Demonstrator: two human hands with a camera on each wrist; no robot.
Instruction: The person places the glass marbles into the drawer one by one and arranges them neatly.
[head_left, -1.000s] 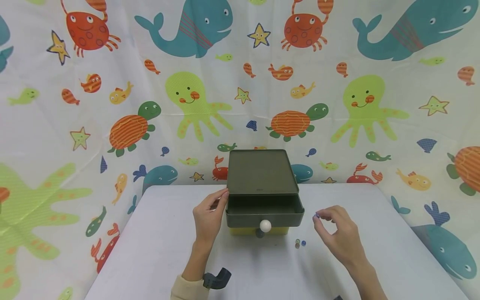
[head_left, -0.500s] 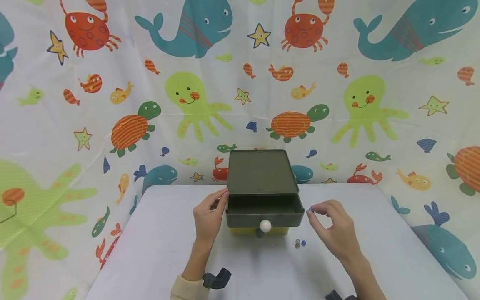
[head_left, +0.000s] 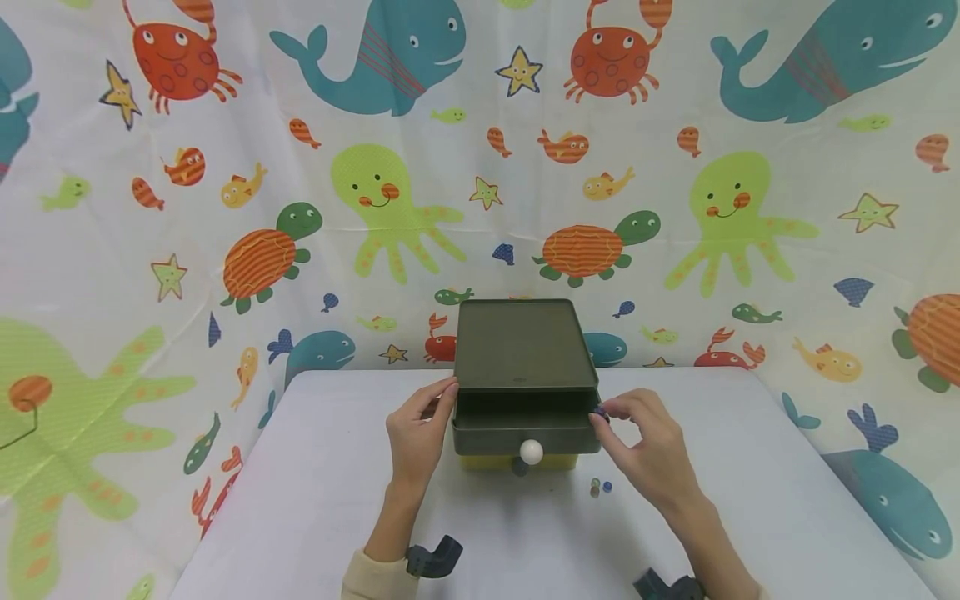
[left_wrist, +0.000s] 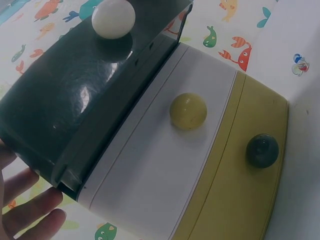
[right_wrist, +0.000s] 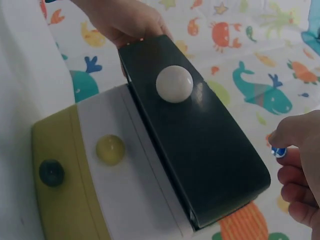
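My right hand (head_left: 648,454) pinches a small blue marble (right_wrist: 279,151) at the right edge of the open dark-green top drawer (head_left: 525,421). My left hand (head_left: 417,437), fingers relaxed, touches the drawer box (head_left: 517,342), left side.

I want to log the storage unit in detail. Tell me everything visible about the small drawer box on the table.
The drawer box looks like smooth plastic and stands upright on the white table. It stacks three drawers: the dark green top drawer, pulled out, with a white round knob; a shut white one with a yellow knob; a shut yellow one with a dark knob. The left hand touches its left side; the right hand pinches a blue marble at the open drawer's right corner.
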